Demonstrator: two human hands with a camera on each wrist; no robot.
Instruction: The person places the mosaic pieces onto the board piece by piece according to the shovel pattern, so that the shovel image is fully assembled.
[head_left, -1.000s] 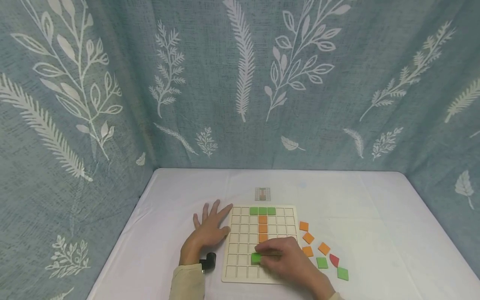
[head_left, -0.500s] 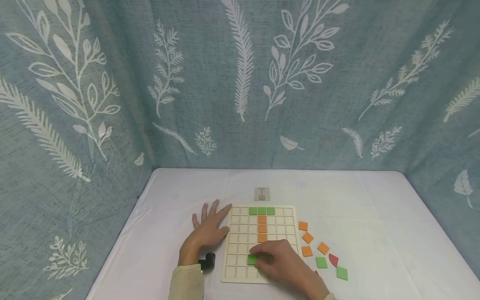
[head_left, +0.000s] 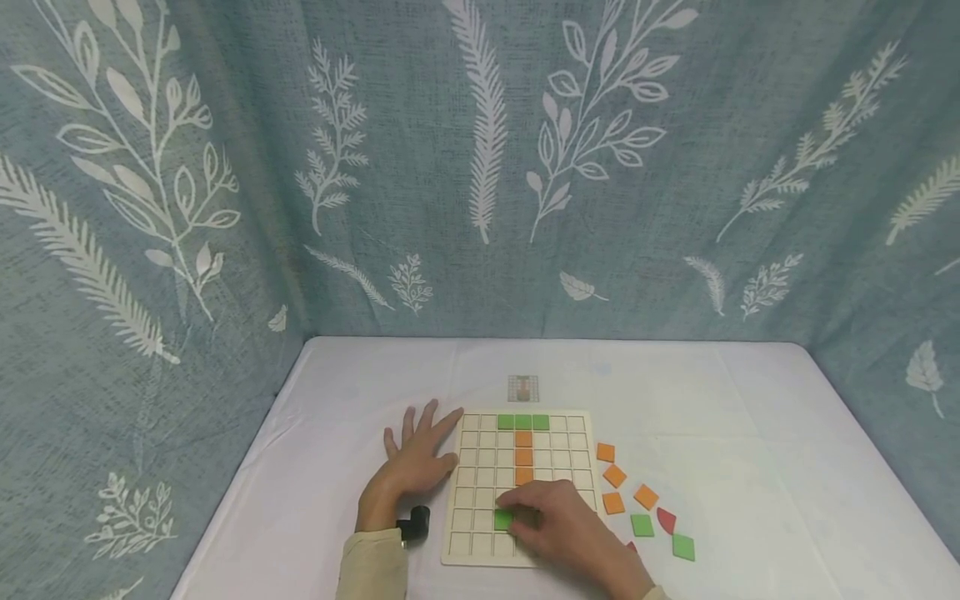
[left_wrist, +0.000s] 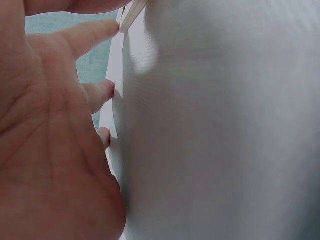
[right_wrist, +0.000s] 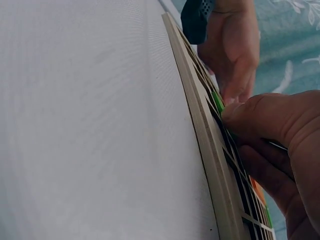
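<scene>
Grid board, top row 3 green tiles, 3 orange tiles below

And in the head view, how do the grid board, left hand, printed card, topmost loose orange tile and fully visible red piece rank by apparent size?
1. Grid board
2. Left hand
3. Printed card
Then topmost loose orange tile and fully visible red piece: too alike to rank.
</scene>
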